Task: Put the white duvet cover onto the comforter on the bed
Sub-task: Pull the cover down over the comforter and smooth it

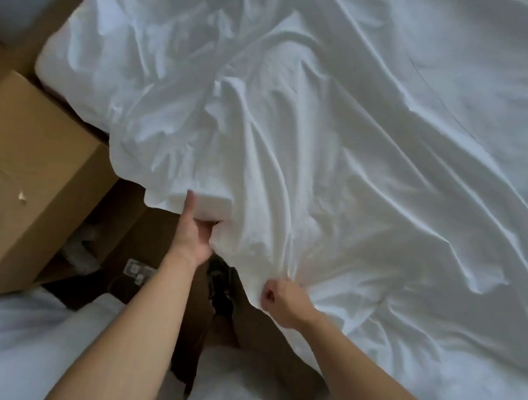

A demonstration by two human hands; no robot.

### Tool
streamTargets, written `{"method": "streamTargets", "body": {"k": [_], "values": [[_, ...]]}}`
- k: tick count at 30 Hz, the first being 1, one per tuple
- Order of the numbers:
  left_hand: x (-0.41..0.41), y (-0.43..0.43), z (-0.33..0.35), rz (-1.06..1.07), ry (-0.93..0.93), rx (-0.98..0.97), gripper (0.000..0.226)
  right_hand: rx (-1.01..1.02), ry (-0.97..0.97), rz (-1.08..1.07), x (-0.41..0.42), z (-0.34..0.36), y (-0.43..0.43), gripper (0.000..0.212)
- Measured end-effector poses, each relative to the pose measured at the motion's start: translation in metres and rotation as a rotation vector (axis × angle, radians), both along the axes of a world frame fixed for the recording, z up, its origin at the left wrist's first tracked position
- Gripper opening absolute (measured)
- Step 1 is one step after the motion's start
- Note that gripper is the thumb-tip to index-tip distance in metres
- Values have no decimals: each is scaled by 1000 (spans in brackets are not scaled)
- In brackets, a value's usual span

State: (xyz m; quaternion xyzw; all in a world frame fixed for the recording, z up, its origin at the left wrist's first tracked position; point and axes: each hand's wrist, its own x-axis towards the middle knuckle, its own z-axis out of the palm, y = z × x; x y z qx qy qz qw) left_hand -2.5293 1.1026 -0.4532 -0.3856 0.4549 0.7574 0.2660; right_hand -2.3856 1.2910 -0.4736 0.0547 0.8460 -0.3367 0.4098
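The white duvet cover [363, 149] lies rumpled across the bed and fills most of the view. At its near edge a thick white corner of the comforter [210, 205] shows under the cover's folds. My left hand [194, 231] grips that corner, thumb up along its side, fingers hidden beneath the fabric. My right hand [283, 299] pinches a bunched fold of the cover's edge a little nearer to me, and creases radiate from that pinch. The cover's edge hangs over the side of the bed between my two hands.
A brown cardboard box [39, 168] stands left of the bed, with a second box [10, 50] behind it. Dark floor [142, 225] with a power strip [136, 271] lies between box and bed. More white bedding [21, 341] fills the lower left.
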Motion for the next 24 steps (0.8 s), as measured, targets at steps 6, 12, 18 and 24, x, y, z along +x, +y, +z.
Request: {"method": "streamTargets", "body": {"k": [6,12,18,24], "values": [[-53,-26,-15,-233,-76,-348,12,254,844,-610,-72,33,-55,43],[-75,-121,16,-1031,-165,-374,22,404,58,-543,-187,13,-64,76],[-182,-131,55,-1107,454,-1130,36,421,-61,-578,-177,0,-71,21],[-258,-86,34,-1322,374,-1320,115,420,-168,-682,-173,-2,-69,10]]}}
